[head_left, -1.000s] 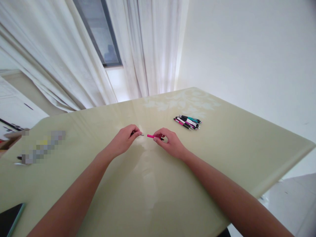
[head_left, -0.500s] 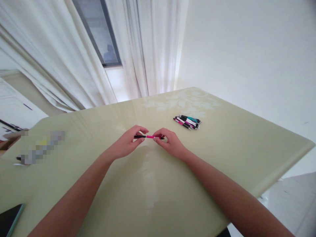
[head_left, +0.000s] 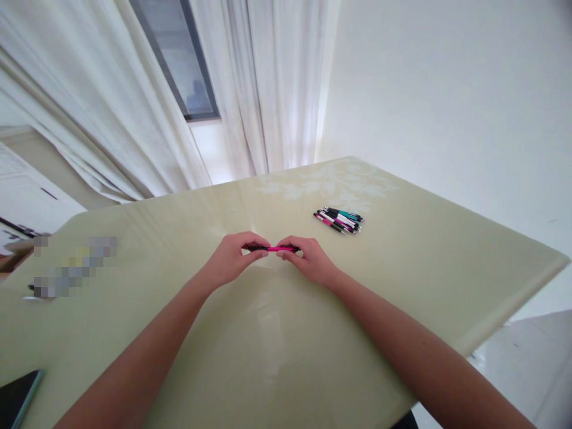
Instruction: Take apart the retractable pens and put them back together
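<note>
A pink and black pen (head_left: pixel 273 249) lies level between my two hands, over the middle of the table. Its black grip end is pinched between the thumb and fingers of my left hand (head_left: pixel 230 259). On the other side, my right hand (head_left: pixel 310 260) pinches the pink barrel near its black end. Only a short pink stretch shows between the fingertips. Beyond my right hand is a small pile of pens (head_left: pixel 338 220) in pink, white, black and teal, all lying on the table.
The pale green table (head_left: pixel 272 357) has a raised edge at the right. A blurred, pixelated item (head_left: pixel 75 268) lies on its left side. A dark flat device (head_left: pixel 20 398) sits at the lower left corner. Curtains (head_left: pixel 286 83) and a white wall (head_left: pixel 447 107) stand behind.
My left fingers have closed further around the black end of the pen, and their tips now sit nearer my right hand. The pile of pens has not moved.
</note>
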The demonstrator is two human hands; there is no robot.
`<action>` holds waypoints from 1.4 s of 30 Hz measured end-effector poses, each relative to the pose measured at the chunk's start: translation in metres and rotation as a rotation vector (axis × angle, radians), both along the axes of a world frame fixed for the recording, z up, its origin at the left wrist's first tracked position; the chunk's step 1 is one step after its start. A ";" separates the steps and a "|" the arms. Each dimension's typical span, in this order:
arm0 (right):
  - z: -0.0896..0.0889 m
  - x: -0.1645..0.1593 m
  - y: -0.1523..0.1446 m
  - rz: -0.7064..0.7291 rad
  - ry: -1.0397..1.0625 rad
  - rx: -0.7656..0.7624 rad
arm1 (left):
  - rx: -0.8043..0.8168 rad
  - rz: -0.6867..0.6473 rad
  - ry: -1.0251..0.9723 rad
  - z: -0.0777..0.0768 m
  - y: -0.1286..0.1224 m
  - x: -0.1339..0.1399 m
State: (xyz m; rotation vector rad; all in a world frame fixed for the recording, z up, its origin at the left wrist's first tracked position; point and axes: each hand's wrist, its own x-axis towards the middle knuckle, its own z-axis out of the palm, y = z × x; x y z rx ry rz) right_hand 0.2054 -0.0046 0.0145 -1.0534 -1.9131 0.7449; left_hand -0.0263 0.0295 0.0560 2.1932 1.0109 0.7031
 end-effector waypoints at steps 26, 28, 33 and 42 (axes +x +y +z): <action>0.001 0.002 0.002 -0.107 -0.020 -0.099 | -0.057 0.167 -0.142 0.002 0.008 -0.007; 0.002 0.002 0.002 -0.111 -0.020 -0.109 | -0.135 0.166 -0.097 0.001 0.010 -0.009; 0.002 0.003 0.001 -0.093 -0.021 -0.131 | -0.074 0.146 -0.018 0.005 0.010 -0.013; 0.003 0.004 0.000 -0.054 -0.015 -0.144 | -0.151 0.112 -0.061 0.008 0.009 -0.018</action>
